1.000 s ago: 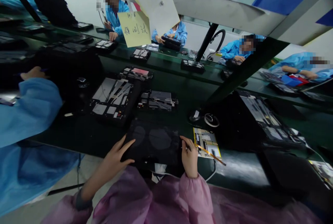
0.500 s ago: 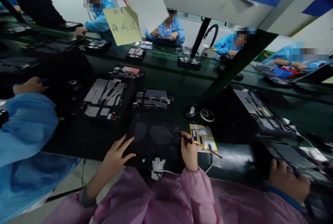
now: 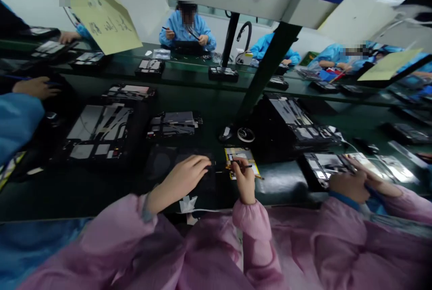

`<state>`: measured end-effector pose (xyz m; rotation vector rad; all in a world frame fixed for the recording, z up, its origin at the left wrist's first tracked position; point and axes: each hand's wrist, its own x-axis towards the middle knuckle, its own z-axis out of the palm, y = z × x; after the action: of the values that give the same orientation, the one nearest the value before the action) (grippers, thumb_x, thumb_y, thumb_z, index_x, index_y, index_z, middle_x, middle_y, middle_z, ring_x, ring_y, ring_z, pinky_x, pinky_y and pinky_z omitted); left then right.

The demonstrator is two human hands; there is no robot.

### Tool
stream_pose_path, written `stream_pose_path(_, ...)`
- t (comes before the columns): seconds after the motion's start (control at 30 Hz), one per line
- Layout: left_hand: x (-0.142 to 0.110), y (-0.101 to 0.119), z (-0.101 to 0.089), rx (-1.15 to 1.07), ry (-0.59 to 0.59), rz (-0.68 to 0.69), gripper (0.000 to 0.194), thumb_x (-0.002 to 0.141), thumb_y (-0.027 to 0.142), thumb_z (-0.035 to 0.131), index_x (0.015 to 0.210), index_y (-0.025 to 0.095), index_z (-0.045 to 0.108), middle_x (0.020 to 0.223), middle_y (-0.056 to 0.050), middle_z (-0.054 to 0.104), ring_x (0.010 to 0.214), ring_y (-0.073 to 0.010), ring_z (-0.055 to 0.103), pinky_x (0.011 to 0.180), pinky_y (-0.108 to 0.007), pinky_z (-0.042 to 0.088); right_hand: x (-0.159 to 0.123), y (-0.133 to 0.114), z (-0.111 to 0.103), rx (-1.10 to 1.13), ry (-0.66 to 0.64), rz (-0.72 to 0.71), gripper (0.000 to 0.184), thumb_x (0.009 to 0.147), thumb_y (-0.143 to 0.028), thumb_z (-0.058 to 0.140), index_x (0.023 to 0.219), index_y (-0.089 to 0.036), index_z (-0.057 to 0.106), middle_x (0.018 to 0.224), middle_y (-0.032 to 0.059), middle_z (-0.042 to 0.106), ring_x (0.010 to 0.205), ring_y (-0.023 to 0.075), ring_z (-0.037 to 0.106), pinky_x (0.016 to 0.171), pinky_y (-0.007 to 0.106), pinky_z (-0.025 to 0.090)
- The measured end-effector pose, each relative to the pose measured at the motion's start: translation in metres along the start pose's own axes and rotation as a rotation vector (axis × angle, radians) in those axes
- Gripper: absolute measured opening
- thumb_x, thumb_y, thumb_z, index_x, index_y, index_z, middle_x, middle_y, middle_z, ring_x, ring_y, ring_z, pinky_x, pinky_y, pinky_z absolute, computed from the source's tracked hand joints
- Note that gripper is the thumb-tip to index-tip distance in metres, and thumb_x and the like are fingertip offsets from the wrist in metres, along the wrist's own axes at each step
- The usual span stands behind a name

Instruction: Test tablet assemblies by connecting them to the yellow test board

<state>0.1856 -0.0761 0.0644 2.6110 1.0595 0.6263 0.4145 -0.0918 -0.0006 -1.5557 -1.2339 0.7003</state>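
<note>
A black flat panel (image 3: 162,157) with smudges on its face lies in front of me. Over its right part reaches my left hand (image 3: 185,177), its fingers pressed together; whatever is at their tips is too dark to make out. My right hand (image 3: 245,182) is closed in a pinch on a thin flex cable (image 3: 248,166), a narrow dark strip. Beneath and behind that hand lies a flat battery pack (image 3: 241,151) with yellow edges. Crumpled white film (image 3: 188,203) rests at the table's front edge.
Opened tablets sit in stacks left (image 3: 97,128), mid-left (image 3: 175,123) and right (image 3: 290,114). A tape roll (image 3: 246,135) and a dark mouse-like object (image 3: 227,132) stand near a slanted post (image 3: 266,69). A co-worker's hand (image 3: 349,186) works on a tablet at right.
The view has swung right. My left hand has moved right across the panel, and its spread fingers have come together. My right hand has shifted with its strip in front of the battery pack.
</note>
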Motion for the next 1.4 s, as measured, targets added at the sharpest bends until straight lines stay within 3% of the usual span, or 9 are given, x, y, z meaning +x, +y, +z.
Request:
stream_pose_path(0.13,0.072,0.018,0.040,0.040,-0.139,0.188,0.015,0.095,0.020,0.045,0.104,0.015,0.056,0.108,-0.010,0.061,0.104,-0.0223,0.058,0.092,-0.035,0.047,0.007,-0.005,-0.012,0.054,-0.003,-0.042,0.017,0.084,-0.035,0.054,0.092,-0.020,0.057,0.081,0.0027,0.067,0.074,0.0172,0.065,0.069,0.029,0.051)
stream_pose_path(0.27,0.096,0.021,0.070,-0.080,-0.173,0.224,0.013,0.094,0.017,0.044,0.100,0.015,0.055,0.102,-0.008,0.060,0.097,-0.0201,0.059,0.088,-0.033,0.048,0.008,-0.001,-0.028,-0.035,-0.042,-0.096,0.014,0.085,-0.030,0.050,0.093,-0.021,0.057,0.082,0.0028,0.068,0.074,0.0169,0.066,0.070,0.029,0.051)
stream_pose_path(0.43,0.092,-0.001,0.078,-0.295,-0.141,0.111,0.011,0.095,0.023,0.046,0.094,0.018,0.056,0.099,-0.005,0.057,0.092,-0.0174,0.059,0.086,-0.031,0.047,0.014,0.014,-0.049,-0.220,-0.058,-0.134,0.016,0.086,-0.026,0.047,0.094,-0.020,0.061,0.087,0.0052,0.069,0.077,0.0182,0.065,0.074,0.030,0.050)
stream_pose_path(0.6,0.086,-0.023,0.087,-0.253,-0.204,-0.014,0.010,0.093,0.024,0.048,0.090,0.019,0.055,0.093,-0.004,0.057,0.081,-0.0173,0.057,0.076,-0.031,0.046,0.033,0.021,-0.047,-0.295,-0.124,-0.230,0.020,0.089,-0.022,0.045,0.095,-0.020,0.063,0.092,0.0064,0.067,0.083,0.0189,0.063,0.079,0.031,0.049)
stream_pose_path(0.8,0.082,-0.020,0.095,-0.170,-0.207,0.040,0.009,0.094,0.023,0.047,0.092,0.019,0.055,0.092,-0.004,0.059,0.089,-0.0195,0.056,0.082,-0.033,0.043,0.037,0.036,-0.031,-0.408,-0.295,-0.405,0.021,0.090,-0.015,0.045,0.095,-0.019,0.065,0.094,0.0084,0.065,0.092,0.0227,0.057,0.084,0.036,0.047)
stream_pose_path(0.93,0.083,-0.018,0.097,-0.064,-0.223,0.051,0.008,0.093,0.023,0.050,0.089,0.018,0.055,0.091,-0.005,0.060,0.086,-0.0206,0.054,0.081,-0.035,0.042,0.031,0.042,-0.031,-0.459,-0.300,-0.447,0.021,0.091,-0.015,0.046,0.097,-0.019,0.066,0.100,0.0089,0.064,0.097,0.0244,0.054,0.085,0.038,0.045)
stream_pose_path(1.4,0.083,-0.014,0.104,0.000,-0.231,0.029,0.007,0.092,0.019,0.052,0.085,0.018,0.055,0.088,-0.003,0.061,0.086,-0.0194,0.054,0.080,-0.034,0.040,0.030,0.045,-0.031,-0.490,-0.282,-0.499,0.020,0.092,-0.014,0.048,0.099,-0.019,0.065,0.103,0.0090,0.064,0.097,0.0243,0.053,0.084,0.039,0.046)
